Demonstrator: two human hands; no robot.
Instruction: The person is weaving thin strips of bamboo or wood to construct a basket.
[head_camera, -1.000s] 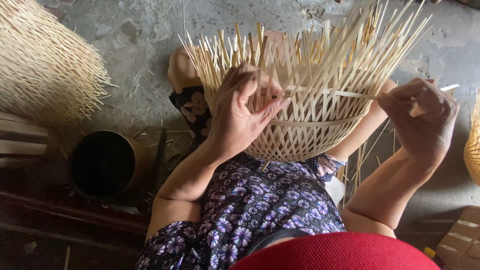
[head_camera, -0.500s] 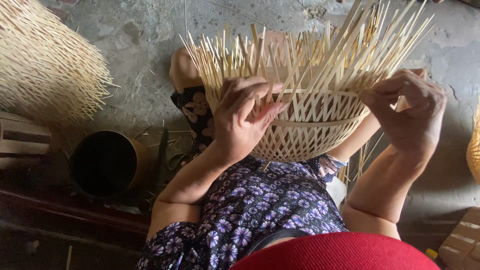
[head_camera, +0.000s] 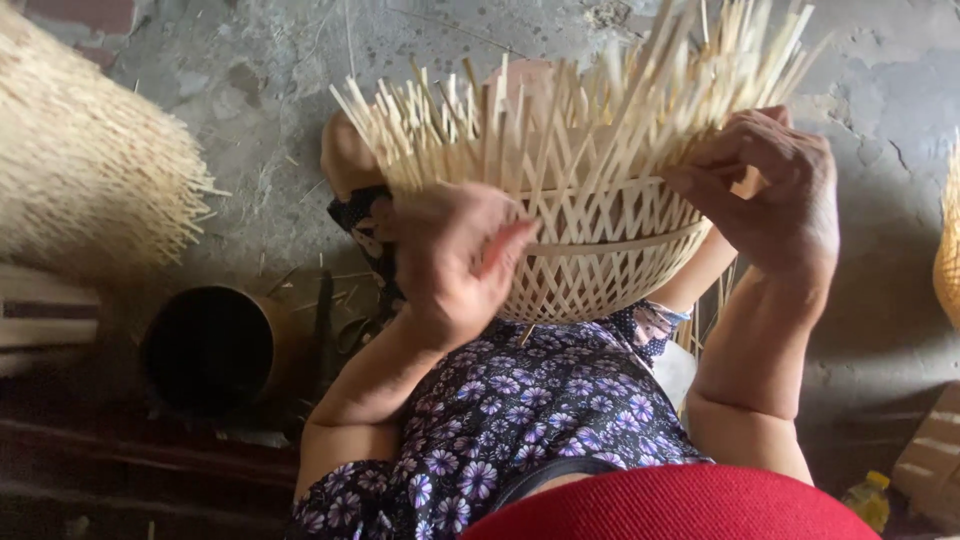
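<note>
Currently the half-woven bamboo basket sits on the person's lap, centre of view. Its lower wall is woven in a lattice with a horizontal band; loose strip ends stand unwoven above, so the upper wall and rim appear outstanding. The left hand presses against the basket's left side, fingers curled on it. The right hand pinches strips at the right edge. A dark round pot stands near left; a woven bundle lies far left. Bare concrete floor remains open to the right.
</note>
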